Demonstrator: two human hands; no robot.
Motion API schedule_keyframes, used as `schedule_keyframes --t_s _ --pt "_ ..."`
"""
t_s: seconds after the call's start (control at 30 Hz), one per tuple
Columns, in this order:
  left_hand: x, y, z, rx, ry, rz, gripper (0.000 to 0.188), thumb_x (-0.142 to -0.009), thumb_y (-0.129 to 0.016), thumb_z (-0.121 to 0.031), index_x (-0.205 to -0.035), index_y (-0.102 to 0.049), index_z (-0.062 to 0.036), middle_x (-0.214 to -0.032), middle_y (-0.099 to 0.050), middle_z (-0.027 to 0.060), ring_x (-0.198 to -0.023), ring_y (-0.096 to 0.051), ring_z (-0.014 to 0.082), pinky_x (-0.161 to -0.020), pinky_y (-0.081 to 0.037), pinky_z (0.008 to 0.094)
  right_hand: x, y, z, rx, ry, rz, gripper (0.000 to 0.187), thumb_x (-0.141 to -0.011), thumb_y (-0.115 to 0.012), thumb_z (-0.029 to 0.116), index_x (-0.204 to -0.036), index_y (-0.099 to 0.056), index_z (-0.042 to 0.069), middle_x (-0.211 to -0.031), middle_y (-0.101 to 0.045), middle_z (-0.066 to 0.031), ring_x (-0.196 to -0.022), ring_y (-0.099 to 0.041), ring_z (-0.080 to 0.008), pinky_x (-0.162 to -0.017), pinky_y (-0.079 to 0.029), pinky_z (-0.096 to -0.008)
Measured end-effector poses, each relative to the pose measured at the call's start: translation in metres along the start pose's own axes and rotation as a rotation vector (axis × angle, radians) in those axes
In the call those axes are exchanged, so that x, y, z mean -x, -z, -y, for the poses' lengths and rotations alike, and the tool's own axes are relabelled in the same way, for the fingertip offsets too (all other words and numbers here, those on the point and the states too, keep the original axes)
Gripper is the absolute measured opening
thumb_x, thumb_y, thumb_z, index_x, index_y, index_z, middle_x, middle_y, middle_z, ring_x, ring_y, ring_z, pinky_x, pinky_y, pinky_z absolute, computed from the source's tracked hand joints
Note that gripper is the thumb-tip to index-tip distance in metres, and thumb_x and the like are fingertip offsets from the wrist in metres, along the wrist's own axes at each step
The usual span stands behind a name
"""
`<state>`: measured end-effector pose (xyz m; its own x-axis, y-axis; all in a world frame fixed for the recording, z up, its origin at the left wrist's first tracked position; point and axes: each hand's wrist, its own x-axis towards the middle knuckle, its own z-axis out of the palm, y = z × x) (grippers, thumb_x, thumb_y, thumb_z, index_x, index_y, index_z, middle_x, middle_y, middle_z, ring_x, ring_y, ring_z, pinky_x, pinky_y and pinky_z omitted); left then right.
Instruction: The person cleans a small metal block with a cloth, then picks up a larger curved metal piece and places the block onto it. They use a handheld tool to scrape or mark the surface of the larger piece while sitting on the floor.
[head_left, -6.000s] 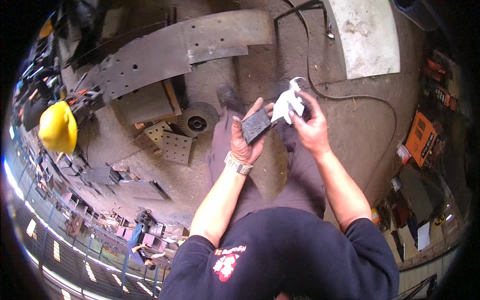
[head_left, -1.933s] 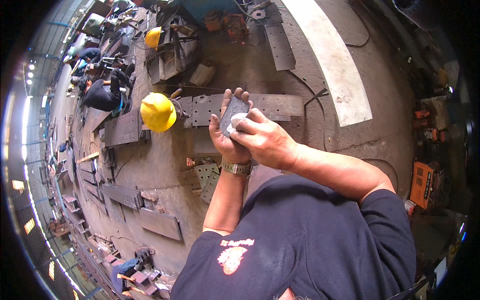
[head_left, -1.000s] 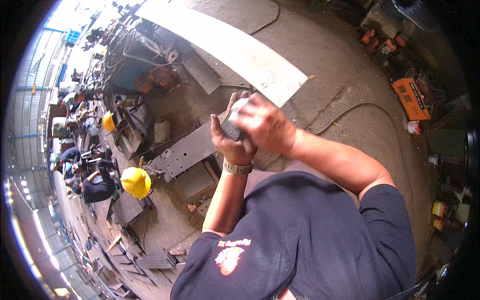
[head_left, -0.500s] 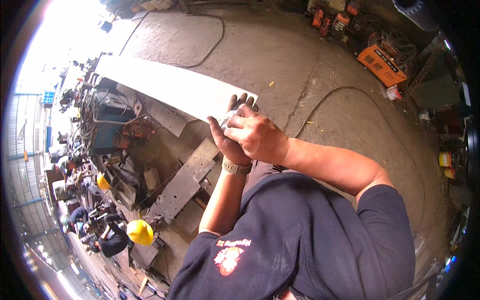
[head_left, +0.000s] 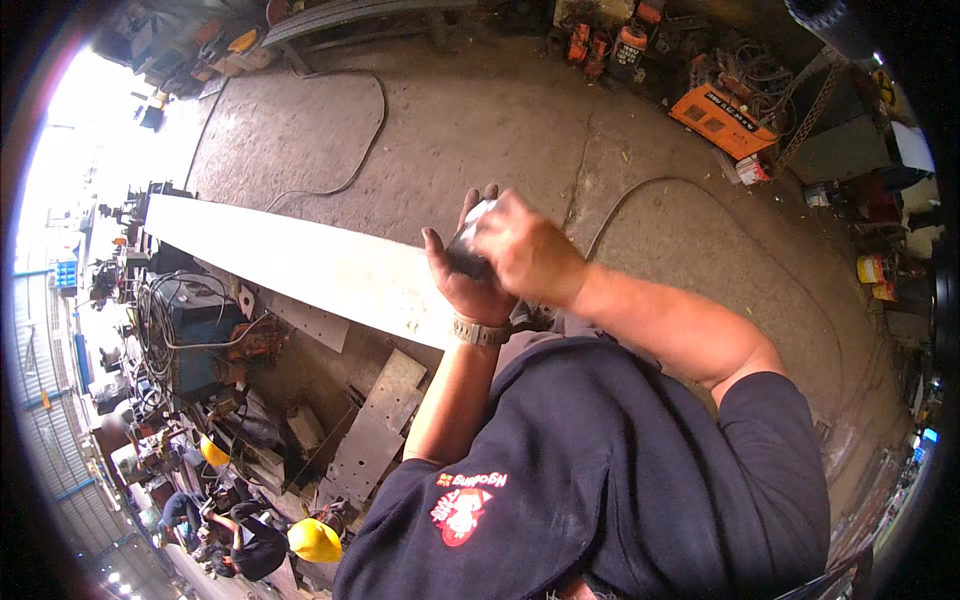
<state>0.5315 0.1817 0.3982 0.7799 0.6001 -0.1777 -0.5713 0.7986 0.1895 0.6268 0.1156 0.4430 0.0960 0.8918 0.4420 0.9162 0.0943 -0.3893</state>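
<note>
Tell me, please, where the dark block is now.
Near the middle of the head view, the dark block lies in the left hand, beyond the watch, with the right hand partly covering it.

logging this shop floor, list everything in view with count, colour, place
flat block: 1, dark, centre
wad: 1, white, on block
long panel: 1, white, left
holed metal plates: 2+, grey, left
machine housings: 2+, orange upper right, blue left
hard hat: 1+, yellow, lower left
floor cables: 2+, dark, upper half
co-worker: 1+, dark clothing, lower left
clutter: too small to count, edges
wristwatch: 1, drab, left wrist
shirt: 1, dark, lower centre
left hand: 1, smudged, under block
right hand: 1, blurred, over wad
</note>
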Motion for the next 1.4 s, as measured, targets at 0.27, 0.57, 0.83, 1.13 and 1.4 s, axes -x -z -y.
schedule_keyframes --t_s 0.27,0.57,0.83,1.13,1.4 --pt "-0.119 0.004 0.002 0.031 -0.016 0.004 0.081 -0.097 -0.044 -0.060 -0.151 -0.040 -0.0001 -0.152 -0.046 0.0211 -0.139 -0.045 0.0340 -0.119 -0.032 0.0473 -0.060 -0.001 -0.110 -0.037 0.024 0.086 0.017 -0.082 -0.061 0.010 -0.093 -0.073 0.005 -0.099 -0.071 -0.0095 -0.101 -0.063 -0.0315 -0.089 -0.055 -0.0390" --pt "-0.278 -0.009 0.018 0.222 -0.067 -0.071 0.084 -0.093 -0.052 -0.053 -0.149 -0.037 0.0086 -0.150 -0.043 0.0291 -0.142 -0.039 0.0396 -0.123 -0.025 0.0501 -0.133 0.024 -0.296 -0.320 -0.096 0.022 0.024 -0.080 -0.071 0.000 -0.103 -0.074 0.006 -0.104 -0.071 -0.0102 -0.100 -0.064 -0.0330 -0.086 -0.055 -0.0403" --pt "-0.360 0.002 -0.021 0.079 -0.141 -0.170 0.083 -0.092 -0.055 -0.049 -0.147 -0.038 0.0103 -0.152 -0.039 0.0315 -0.145 -0.034 0.0447 -0.124 -0.018 0.0559 -0.076 -0.010 -0.455 -0.250 -0.589 0.101 0.021 -0.086 -0.070 0.010 -0.107 -0.070 0.006 -0.105 -0.067 -0.0175 -0.101 -0.066 -0.0401 -0.087 -0.054 -0.0452" --pt "-0.468 0.020 -0.060 -0.066 0.015 -0.266 0.081 -0.095 -0.051 -0.057 -0.148 -0.042 0.0035 -0.149 -0.046 0.0264 -0.142 -0.040 0.0399 -0.121 -0.023 0.0577 -0.016 0.002 -0.580 -0.139 -1.292 0.064 0.039 -0.087 -0.069 0.010 -0.125 -0.064 0.002 -0.117 -0.070 -0.0235 -0.108 -0.069 -0.0365 -0.090 -0.054 -0.0428" --pt "-0.595 -0.045 -0.068 -0.077 -0.052 -0.219 0.084 -0.095 -0.054 -0.059 -0.150 -0.038 0.0028 -0.150 -0.045 0.0279 -0.141 -0.041 0.0413 -0.121 -0.026 0.0572 0.078 0.030 -0.648 0.030 -1.564 0.148 0.031 -0.085 -0.060 -0.002 -0.113 -0.072 0.000 -0.109 -0.074 -0.0202 -0.104 -0.071 -0.0324 -0.091 -0.053 -0.0406"
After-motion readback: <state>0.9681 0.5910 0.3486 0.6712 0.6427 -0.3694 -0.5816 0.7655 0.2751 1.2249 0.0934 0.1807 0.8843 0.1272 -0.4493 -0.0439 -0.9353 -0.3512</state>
